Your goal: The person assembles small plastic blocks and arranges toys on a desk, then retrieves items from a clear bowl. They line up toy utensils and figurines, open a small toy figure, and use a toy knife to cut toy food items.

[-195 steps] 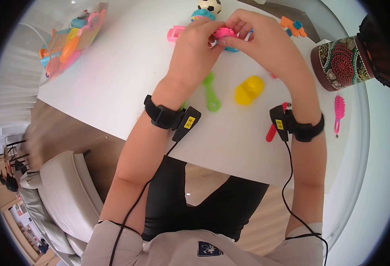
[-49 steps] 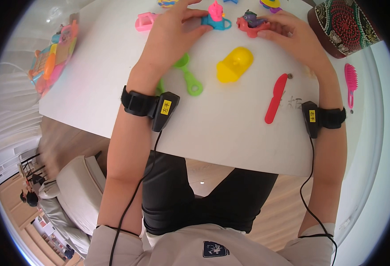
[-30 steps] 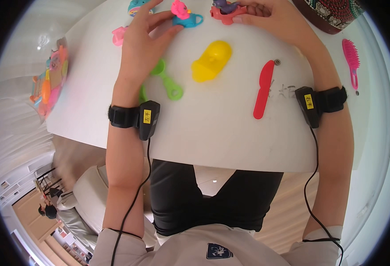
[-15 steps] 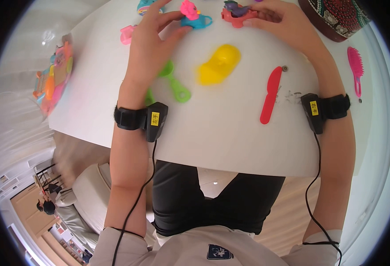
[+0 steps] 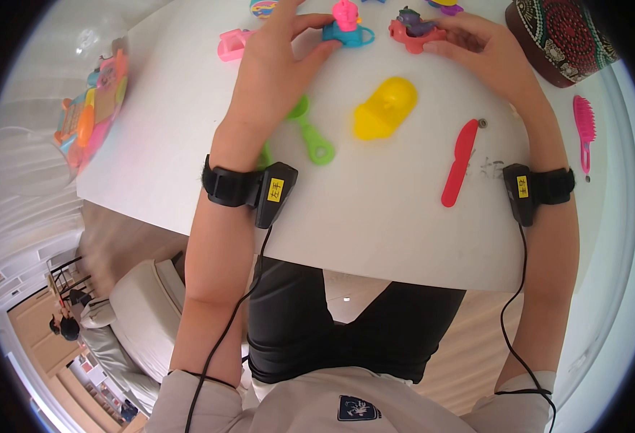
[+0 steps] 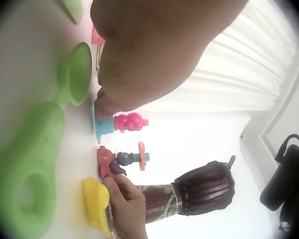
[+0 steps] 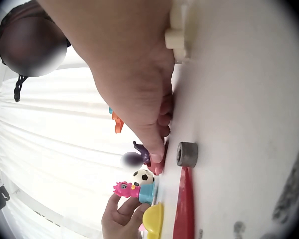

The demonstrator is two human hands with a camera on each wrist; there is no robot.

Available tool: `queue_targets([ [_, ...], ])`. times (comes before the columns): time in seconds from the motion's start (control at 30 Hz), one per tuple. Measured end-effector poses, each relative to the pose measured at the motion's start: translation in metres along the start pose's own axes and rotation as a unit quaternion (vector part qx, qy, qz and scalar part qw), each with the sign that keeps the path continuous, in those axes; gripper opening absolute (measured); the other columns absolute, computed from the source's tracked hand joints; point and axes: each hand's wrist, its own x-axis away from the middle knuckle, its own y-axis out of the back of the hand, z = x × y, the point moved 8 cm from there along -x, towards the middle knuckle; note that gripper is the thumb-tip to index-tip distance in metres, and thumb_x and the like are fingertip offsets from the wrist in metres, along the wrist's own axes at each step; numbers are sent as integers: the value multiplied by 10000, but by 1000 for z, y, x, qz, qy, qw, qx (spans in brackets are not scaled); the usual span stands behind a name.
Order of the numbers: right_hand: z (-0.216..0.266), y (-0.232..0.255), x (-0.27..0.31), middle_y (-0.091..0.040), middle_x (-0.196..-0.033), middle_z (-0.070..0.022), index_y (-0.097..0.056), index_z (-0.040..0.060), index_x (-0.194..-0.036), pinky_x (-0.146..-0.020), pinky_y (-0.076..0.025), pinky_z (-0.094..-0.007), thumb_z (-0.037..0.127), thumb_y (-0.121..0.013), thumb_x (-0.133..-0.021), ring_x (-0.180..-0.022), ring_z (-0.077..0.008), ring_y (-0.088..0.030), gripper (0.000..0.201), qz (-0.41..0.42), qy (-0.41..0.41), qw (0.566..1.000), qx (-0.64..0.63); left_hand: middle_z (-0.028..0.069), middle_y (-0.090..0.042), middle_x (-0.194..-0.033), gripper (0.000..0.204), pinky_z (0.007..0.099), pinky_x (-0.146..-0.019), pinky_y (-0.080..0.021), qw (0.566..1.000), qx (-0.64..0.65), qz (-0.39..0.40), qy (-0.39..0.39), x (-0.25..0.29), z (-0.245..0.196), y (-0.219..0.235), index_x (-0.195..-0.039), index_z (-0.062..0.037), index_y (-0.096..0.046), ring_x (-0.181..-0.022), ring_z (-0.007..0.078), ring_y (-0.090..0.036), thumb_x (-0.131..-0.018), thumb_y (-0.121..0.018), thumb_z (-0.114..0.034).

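On the white table, my left hand [image 5: 278, 65] pinches the teal base [image 5: 348, 37] of a small toy between thumb and fingers. A bright pink animal figure [image 5: 346, 14] stands upright in that base. To its right, my right hand [image 5: 480, 54] holds a red animal-shaped toy base [image 5: 409, 41] with a purple figure [image 5: 413, 26] on top. A short gap separates the two toys, which sit on the tabletop. The left wrist view shows the pink figure [image 6: 130, 121] and purple figure [image 6: 122, 159] side by side; in the right wrist view, my right thumb presses the red base [image 7: 157, 167].
Nearer me lie a yellow mould [image 5: 386, 108], a green spoon [image 5: 310, 133] and a red toy knife [image 5: 460, 162]. A pink toy [image 5: 233, 45] lies left, a pink hairbrush [image 5: 584, 130] right. A patterned drum [image 5: 559, 40] stands back right; a bag of toys [image 5: 94, 108] is far left.
Earlier both hands worked together on the pink figure; now they are apart, each on its own toy. Over the last second the head view has shifted while both holds stayed the same.
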Motion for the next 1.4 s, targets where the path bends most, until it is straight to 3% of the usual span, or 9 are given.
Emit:
queue_targets([
  [0.17, -3, -1, -1, -727, -1023, 14, -741, 69, -1279, -856, -520, -219, 166, -823, -918, -943, -59, -647, 382, 10, -4, 999, -33, 179, -741, -1157, 719, 341, -956, -538, 997, 41, 5, 69, -1, -7, 3, -1526, -5, -433, -1058, 268, -706, -877, -739, 51],
  [0.37, -1, -4, -1, -724, -1013, 19, -753, 75, -1256, -847, -517, -219, 165, -824, -917, -932, -58, -642, 358, 37, -11, 999, -28, 186, -733, -1175, 738, 328, -986, -539, 988, 130, 6, 88, 1, -2, -5, -1544, -9, -411, -1102, 256, -699, -882, -723, 89],
  [0.47, 6, -3, 2, -719, -992, 19, -758, 73, -1244, -836, -516, -221, 170, -829, -912, -917, -58, -637, 353, 20, -2, 999, -37, 180, -736, -1166, 738, 326, -977, -543, 990, 94, 11, 100, 1, 0, -6, -1545, -14, -413, -1093, 253, -702, -883, -722, 89],
  [0.7, 3, -4, 0, -720, -984, 22, -765, 75, -1235, -823, -513, -217, 189, -837, -906, -907, -54, -634, 355, 31, 6, 999, -30, 173, -738, -1164, 736, 317, -965, -549, 995, 51, 13, 88, 1, -2, -4, -1545, -18, -413, -1082, 247, -706, -885, -717, 97],
  [1.0, 4, -4, 1, -689, -931, 40, -770, 74, -1229, -784, -491, -205, 188, -838, -905, -853, -41, -591, 351, 29, 0, 999, -27, 176, -737, -1160, 738, 321, -974, -547, 990, 101, 3, 99, 1, 1, -6, -1540, -13, -415, -1095, 248, -703, -882, -735, 85],
  [1.07, 4, -3, 1, -680, -920, 46, -771, 75, -1229, -773, -485, -203, 187, -839, -904, -844, -38, -580, 351, 24, -3, 1000, -18, 182, -737, -1166, 740, 331, -974, -546, 996, 36, 12, 79, 0, -4, -4, -1543, -14, -410, -1095, 260, -705, -885, -736, 71],
  [1.17, 6, -5, 1, -654, -894, 56, -773, 76, -1226, -741, -459, -198, 186, -838, -904, -821, -34, -551, 346, 36, -4, 999, -16, 183, -738, -1174, 744, 340, -964, -544, 995, 50, 17, 88, 0, -5, -3, -1548, -18, -405, -1091, 271, -707, -886, -737, 56],
  [1.4, 15, -5, 2, -629, -890, 59, -771, 68, -1223, -722, -435, -196, 188, -837, -906, -807, -32, -519, 345, 36, 29, 999, -19, 192, -736, -1181, 747, 341, -990, -541, 996, 44, 16, 81, 0, -3, -4, -1551, -17, -400, -1110, 274, -704, -886, -729, 69],
])
